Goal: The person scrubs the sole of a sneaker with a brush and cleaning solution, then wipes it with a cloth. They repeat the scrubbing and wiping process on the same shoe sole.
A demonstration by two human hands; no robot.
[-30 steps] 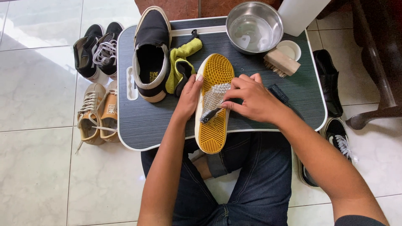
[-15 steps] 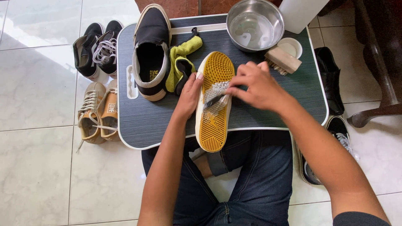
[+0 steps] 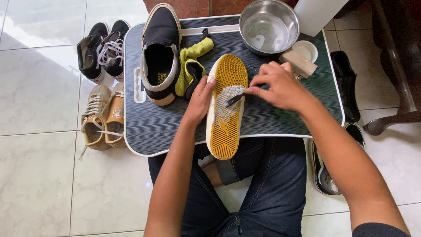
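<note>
**Two hands on an upturned shoe**

The left hand is clamped on the edge of the shoe with the yellow sole, steadying it sole-up; the right hand is closed around a small dark brush whose head lies on the foamy middle of that sole. The shoe lies on the dark lap table, heel overhanging the near edge above the knees.

Everything else is placed from that shoe. Just left of it, a yellow-green cloth, then the matching black shoe, upright. Beyond its toe, a steel bowl of water; right of the toe, a wooden scrub brush touching a small white dish. A white tub stands behind. Two further pairs of shoes lie on the floor, well left.

Risk, as I judge it: the overhanging heel could tip off if the left grip loosens, and suds may drip onto the jeans.

The black shoe's insole carries a small yellow rectangular label; printing too small to make out.
</note>
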